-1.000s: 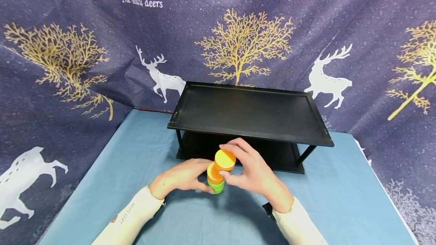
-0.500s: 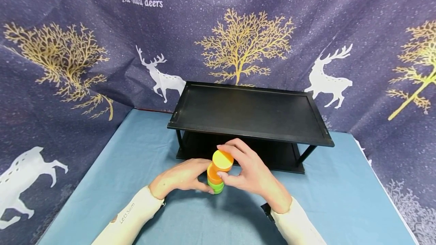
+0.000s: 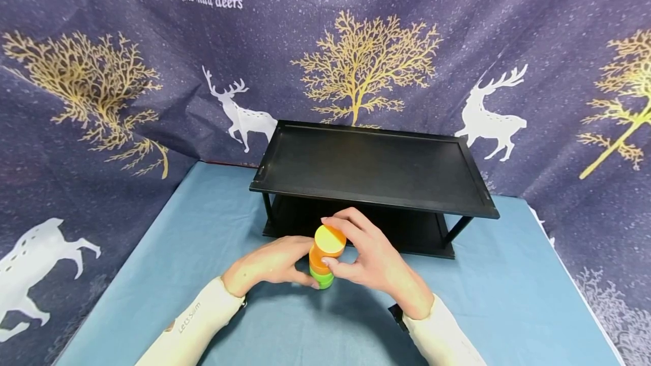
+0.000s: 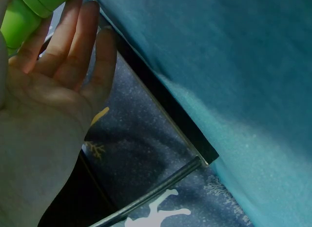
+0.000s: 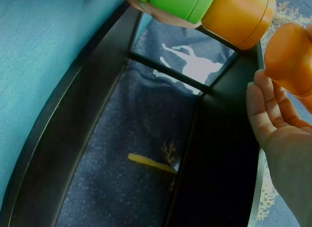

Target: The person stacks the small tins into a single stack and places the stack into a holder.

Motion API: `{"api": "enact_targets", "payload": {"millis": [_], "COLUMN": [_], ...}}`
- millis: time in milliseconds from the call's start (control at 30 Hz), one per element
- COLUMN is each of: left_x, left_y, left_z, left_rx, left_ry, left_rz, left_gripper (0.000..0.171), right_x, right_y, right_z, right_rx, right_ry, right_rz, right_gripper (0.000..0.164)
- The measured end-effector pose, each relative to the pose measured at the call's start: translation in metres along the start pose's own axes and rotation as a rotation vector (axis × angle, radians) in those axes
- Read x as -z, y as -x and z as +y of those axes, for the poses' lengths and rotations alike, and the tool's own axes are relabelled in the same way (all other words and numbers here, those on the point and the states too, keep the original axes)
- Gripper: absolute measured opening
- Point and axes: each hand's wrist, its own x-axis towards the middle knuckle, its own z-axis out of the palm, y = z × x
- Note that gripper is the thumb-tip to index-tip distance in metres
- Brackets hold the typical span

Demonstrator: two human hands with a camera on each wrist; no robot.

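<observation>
In the head view a small upright stack stands on the cloth, with an orange round cup-like piece (image 3: 319, 265) above a green one (image 3: 322, 280). My left hand (image 3: 277, 260) holds the stack low from the left, thumb at the green part. My right hand (image 3: 367, 250) grips another orange cup-like piece (image 3: 329, 241) between thumb and fingers, its flat lighter end facing up. It overlaps the stack's top in the head view. In the right wrist view a gap shows between the held orange piece (image 5: 288, 58) and the stack's orange piece (image 5: 240, 18).
Right behind the hands is a black two-tier shelf (image 3: 371, 168), its lower board (image 3: 407, 236) close to the stack. Blue cloth (image 3: 168, 253) covers the table. A dark curtain (image 3: 285, 27) printed with deer and trees hangs behind.
My right hand has shifted slightly left with its orange piece, which now overlaps more of the stack's top. The left hand and stack stay in place.
</observation>
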Motion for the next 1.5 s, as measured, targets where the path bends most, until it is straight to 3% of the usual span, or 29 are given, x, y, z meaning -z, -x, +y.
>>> {"api": "enact_targets", "payload": {"millis": [1500], "left_x": [0.001], "left_y": [0.001], "left_z": [0.003], "left_rx": [0.026], "left_ry": [-0.027], "left_rz": [-0.002], "left_gripper": [0.057], "right_x": [-0.012], "right_y": [0.003], "right_z": [0.001], "right_rx": [-0.003], "right_ry": [-0.017], "right_rz": [-0.029], "right_gripper": [0.061]}}
